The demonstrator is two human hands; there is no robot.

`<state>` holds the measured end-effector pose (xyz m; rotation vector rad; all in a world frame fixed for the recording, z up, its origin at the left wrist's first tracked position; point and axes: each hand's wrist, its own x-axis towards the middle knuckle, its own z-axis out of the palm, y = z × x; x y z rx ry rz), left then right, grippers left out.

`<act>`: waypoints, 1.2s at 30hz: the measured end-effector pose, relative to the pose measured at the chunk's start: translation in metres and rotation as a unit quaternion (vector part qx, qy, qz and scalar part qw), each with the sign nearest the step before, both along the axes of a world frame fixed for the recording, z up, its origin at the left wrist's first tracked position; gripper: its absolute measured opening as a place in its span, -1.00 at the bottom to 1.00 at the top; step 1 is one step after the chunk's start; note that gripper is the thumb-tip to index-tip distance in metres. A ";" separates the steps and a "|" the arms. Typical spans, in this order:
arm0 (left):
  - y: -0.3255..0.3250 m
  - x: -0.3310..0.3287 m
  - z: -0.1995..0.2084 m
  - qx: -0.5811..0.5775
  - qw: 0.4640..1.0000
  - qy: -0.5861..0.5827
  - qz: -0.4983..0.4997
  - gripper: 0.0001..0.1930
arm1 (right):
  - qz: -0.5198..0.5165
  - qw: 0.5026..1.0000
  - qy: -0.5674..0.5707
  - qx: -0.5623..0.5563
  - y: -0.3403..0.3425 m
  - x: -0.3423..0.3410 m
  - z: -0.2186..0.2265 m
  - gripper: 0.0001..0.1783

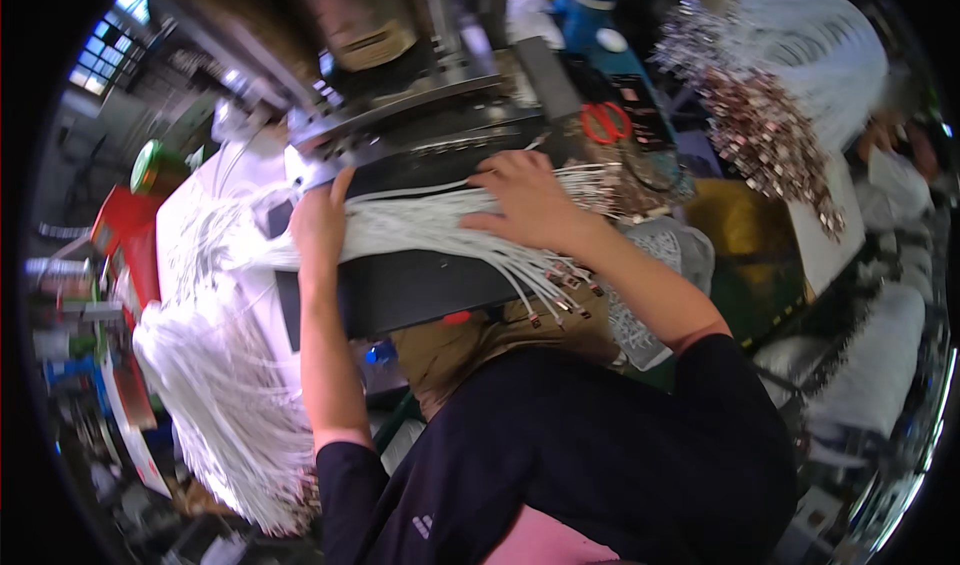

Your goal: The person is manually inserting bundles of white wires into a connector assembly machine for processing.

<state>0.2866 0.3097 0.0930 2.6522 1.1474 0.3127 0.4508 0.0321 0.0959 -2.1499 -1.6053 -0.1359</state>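
Note:
A bundle of thin white cables (410,227) lies across the black work surface, small metal-ended connectors fanning out at its right. My left hand (320,223) rests at the bundle's left part, one finger stretched toward the machine; its other fingers are partly hidden. Over the right part lies my right hand (525,197), palm down, thumb and fingers spread. One single cable (425,191) runs apart from the others along the bundle's far side and reaches my right fingertips. Just beyond stands a machine with a metal crossbar (410,110) above a dark bed.
More white cables (225,395) hang over the near left edge. Red-handled scissors (606,123) lie at the far right. A clear bag of small white parts (645,295) sits by my right forearm. Coiled cables with connectors (800,55) are heaped farther right.

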 end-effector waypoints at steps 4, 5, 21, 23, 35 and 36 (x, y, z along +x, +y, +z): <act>0.012 0.008 0.012 -0.010 0.999 0.002 0.050 -0.35 | 0.014 0.998 0.061 -0.027 -0.003 0.016 0.005 -0.28; 0.011 0.004 0.012 -0.021 0.999 -0.009 0.042 -0.35 | 0.011 0.996 0.062 -0.056 -0.002 0.017 0.010 -0.27; -0.010 -0.013 0.007 0.040 0.996 -0.069 -0.035 -0.25 | 0.063 0.981 0.086 -0.162 0.068 -0.040 0.034 -0.41; -0.001 -0.021 0.006 0.043 0.996 -0.082 -0.014 -0.24 | 0.056 0.975 0.096 -0.194 0.053 -0.031 0.036 -0.42; -0.015 -0.017 0.014 0.077 0.919 -0.314 -0.227 -0.54 | 0.068 0.973 0.214 -0.060 0.066 -0.067 0.058 -0.49; -0.013 -0.020 0.019 0.053 0.922 -0.348 -0.163 -0.55 | 0.047 0.974 0.213 -0.064 0.068 -0.055 0.058 -0.49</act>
